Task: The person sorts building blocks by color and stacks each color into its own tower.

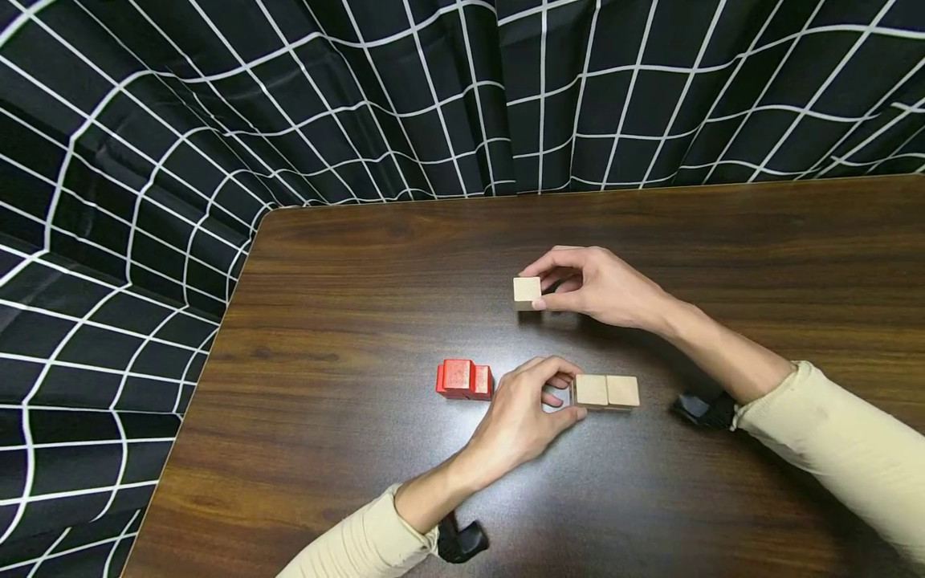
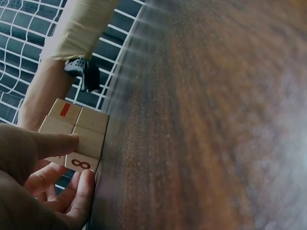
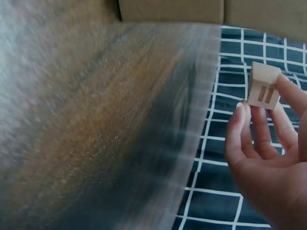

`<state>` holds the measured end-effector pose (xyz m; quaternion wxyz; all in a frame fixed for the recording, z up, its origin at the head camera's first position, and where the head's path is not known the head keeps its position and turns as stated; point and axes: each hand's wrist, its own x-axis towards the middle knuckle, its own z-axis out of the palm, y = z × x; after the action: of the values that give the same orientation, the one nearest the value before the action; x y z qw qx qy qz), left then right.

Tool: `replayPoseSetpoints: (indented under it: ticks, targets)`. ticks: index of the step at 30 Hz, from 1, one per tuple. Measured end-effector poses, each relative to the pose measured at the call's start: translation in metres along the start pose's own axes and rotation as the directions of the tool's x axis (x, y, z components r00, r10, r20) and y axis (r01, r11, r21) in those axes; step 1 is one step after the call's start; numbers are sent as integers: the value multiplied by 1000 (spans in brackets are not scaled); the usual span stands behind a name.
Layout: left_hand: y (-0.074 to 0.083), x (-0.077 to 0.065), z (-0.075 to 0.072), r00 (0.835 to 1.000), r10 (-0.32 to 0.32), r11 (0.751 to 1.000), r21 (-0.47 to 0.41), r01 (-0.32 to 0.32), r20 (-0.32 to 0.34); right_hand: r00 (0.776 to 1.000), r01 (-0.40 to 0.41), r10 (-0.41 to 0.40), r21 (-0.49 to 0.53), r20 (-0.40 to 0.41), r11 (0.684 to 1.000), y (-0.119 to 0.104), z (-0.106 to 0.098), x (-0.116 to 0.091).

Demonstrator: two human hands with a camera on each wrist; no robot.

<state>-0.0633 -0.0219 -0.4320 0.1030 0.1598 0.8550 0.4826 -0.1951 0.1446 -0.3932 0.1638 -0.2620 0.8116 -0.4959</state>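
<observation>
My right hand [image 1: 603, 285] pinches a pale wooden cube [image 1: 527, 289] between thumb and fingers, over the middle of the table. Two dark bar marks show on one side of that cube [image 3: 265, 86] in the right wrist view. Nearer to me, my left hand [image 1: 523, 409] grips the left end of a compact group of pale wooden blocks [image 1: 607, 391], thumb on one side and fingertips on the other. In the left wrist view these blocks [image 2: 89, 120] stand tight together; one bears a brown figure 8, another a red bar.
Red blocks [image 1: 462, 379] sit close together to the left of my left hand. All of this is on a dark wood-grain table [image 1: 347, 273]. Black curtain with a white grid [image 1: 405, 96] hangs behind the table and along its left side.
</observation>
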Motion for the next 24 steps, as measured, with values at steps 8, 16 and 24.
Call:
replayPoseSetpoints:
  ticks: [8,16,24]
  targets:
    - [-1,0,-1,1000,-4,1000,6,4,5,998,41,-43,-40,-45,998,-5,-2,-18]
    - [1,2,-2,1000,11,1000,23,-11,8,992,68,-72,-47,-100,997,-4,-7,-36]
    - [3,1,-1,1000,-8,999,31,8,8,989,86,-87,-20,-117,996,-10,-8,-62]
